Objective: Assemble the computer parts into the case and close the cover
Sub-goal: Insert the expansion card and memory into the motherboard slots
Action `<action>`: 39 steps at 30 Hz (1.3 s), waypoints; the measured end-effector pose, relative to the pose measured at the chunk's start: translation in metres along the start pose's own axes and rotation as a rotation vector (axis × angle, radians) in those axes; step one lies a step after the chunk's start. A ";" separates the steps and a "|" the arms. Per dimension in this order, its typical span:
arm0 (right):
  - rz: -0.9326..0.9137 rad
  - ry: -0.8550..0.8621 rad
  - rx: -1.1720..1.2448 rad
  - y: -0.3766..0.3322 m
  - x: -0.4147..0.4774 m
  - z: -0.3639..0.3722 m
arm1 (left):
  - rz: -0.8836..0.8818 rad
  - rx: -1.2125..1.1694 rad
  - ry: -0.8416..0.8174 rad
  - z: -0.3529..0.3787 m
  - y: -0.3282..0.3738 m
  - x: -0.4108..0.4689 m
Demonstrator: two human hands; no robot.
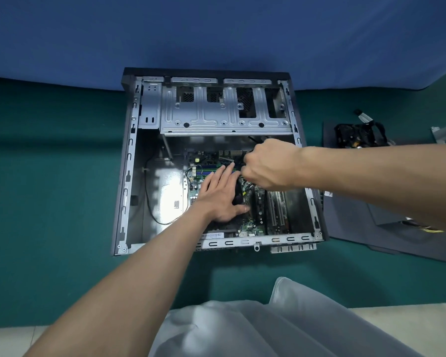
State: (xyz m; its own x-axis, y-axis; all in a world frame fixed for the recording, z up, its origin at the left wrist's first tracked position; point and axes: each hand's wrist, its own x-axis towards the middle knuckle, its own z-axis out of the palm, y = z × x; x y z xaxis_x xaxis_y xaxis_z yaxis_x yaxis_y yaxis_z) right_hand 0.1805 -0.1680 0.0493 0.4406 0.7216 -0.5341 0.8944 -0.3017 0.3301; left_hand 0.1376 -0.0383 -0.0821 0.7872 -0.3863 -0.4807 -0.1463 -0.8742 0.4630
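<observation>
Left hand is down inside the case, fingers straight and spread, palm pressing flat on a dark part that sits on the motherboard. The thumb reaches out toward the case's near rim. Right hand comes in over the case's right wall, curled into a fist just past the left fingertips, gripping a black cable whose end pokes out toward the far end of the case.

The case itself lies open on its side, cover off. A grey drive cage fills its far end. White expansion slots run along its right side, and a thin black wire loops over the bare floor on its left.

Just right of the case lies a dark side panel, with a black bundle of parts on it. The green mat is under the case, and a blue cloth lies beyond its far end.
</observation>
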 end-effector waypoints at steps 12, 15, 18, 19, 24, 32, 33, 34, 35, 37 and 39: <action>0.531 -0.347 0.889 0.011 0.013 -0.006 | 0.008 -0.017 -0.006 0.001 -0.001 0.000; 0.224 -0.165 0.239 0.001 0.008 -0.010 | -0.001 0.000 -0.004 0.000 -0.001 0.000; -0.002 0.006 0.005 0.002 0.005 -0.003 | -0.003 -0.002 -0.007 0.001 -0.001 0.000; -0.010 0.003 0.019 0.005 0.004 0.001 | 0.000 -0.004 -0.006 0.001 0.000 0.000; 0.214 -0.013 0.351 0.013 0.006 0.013 | 0.013 -0.023 0.012 0.001 -0.002 0.000; 0.586 -0.350 1.056 0.014 0.014 -0.002 | 0.018 -0.017 0.000 0.002 -0.003 0.001; 0.501 -0.352 0.932 0.013 0.012 -0.005 | 0.017 -0.017 0.000 0.002 -0.002 0.001; 0.406 -0.326 0.748 0.010 0.010 -0.008 | 0.015 -0.018 0.000 0.002 -0.002 0.001; 0.309 -0.268 0.529 0.008 0.008 -0.009 | 0.013 -0.016 0.000 0.002 -0.002 0.001; 0.135 -0.100 0.194 0.005 0.005 -0.009 | 0.010 -0.008 0.001 0.002 -0.002 0.001; 0.045 -0.031 0.116 0.005 0.004 -0.006 | 0.009 -0.007 0.001 0.002 -0.002 0.001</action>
State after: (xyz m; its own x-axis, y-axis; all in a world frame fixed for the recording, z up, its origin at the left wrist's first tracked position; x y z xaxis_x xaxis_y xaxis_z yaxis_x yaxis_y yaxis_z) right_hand 0.1861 -0.1630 0.0539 0.4808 0.6870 -0.5449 0.8759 -0.4047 0.2626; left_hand 0.1376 -0.0377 -0.0851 0.7863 -0.3939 -0.4761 -0.1489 -0.8686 0.4727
